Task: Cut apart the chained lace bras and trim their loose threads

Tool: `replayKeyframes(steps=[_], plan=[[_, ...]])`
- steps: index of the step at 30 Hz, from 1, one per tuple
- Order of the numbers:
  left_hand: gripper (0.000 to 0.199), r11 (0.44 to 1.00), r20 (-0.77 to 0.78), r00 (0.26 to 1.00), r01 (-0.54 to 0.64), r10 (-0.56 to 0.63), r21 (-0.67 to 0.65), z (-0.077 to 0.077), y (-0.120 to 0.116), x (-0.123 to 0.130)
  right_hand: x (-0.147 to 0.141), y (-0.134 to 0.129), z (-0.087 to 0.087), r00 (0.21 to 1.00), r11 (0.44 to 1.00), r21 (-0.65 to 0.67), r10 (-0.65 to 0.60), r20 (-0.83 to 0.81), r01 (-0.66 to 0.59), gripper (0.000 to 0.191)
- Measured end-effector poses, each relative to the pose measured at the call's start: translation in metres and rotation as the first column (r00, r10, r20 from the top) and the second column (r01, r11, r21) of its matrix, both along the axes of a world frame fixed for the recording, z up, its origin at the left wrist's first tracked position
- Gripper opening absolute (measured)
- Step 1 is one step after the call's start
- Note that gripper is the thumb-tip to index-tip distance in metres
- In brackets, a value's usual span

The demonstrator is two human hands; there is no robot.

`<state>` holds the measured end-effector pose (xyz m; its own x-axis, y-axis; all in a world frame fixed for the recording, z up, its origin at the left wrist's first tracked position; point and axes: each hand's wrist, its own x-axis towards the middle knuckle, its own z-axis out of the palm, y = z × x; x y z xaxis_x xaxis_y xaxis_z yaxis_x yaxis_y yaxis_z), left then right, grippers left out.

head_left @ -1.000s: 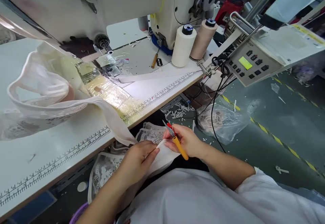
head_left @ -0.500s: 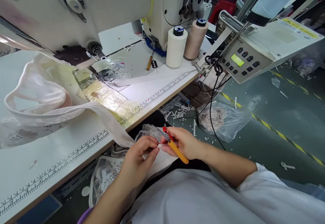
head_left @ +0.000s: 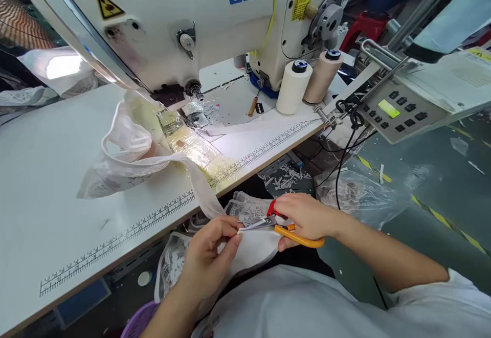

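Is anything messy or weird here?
Yes. White scraps lie scattered below the table, like litter. Also, what looks like a razor blade lies loose beside the wooden-handled tool, odd because a bare blade may be sharp. The scissors in the right hand look fine.

Sewing workshop: JUKI machine (head_left: 226, 31)

The left hand (head_left: 213, 243) is closed in a pinch, thumb tip against the curled fingers, with its forearm (head_left: 176, 297) slanting forward and inward from the lower edge. The right hand (head_left: 307, 218) is near it but apart, fingers bent in a grip and thumb lower down. The bare right forearm (head_left: 387, 253) reaches across from the right, its wrist nearly straight.
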<state>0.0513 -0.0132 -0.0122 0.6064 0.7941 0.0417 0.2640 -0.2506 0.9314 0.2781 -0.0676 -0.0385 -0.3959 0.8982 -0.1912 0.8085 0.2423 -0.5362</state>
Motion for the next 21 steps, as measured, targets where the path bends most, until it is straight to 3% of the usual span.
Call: replayKeyframes(steps=[6,13,21], plan=[[0.013,0.998,-0.002,0.998,-0.056,0.056,-0.007,-0.001,0.000,-0.001,-0.003,-0.002,0.009,0.998,1.000,-0.028,0.011,0.068,-0.009,0.051],[0.014,0.996,0.024,0.997,-0.072,0.073,-0.054,-0.001,0.000,0.000,-0.003,-0.008,0.005,0.996,1.000,0.026,-0.006,0.087,0.004,0.050],[0.014,0.980,0.141,0.984,-0.078,0.105,-0.184,-0.015,-0.003,-0.002,-0.006,-0.014,0.005,0.994,0.998,0.007,-0.064,0.084,0.063,0.054]])
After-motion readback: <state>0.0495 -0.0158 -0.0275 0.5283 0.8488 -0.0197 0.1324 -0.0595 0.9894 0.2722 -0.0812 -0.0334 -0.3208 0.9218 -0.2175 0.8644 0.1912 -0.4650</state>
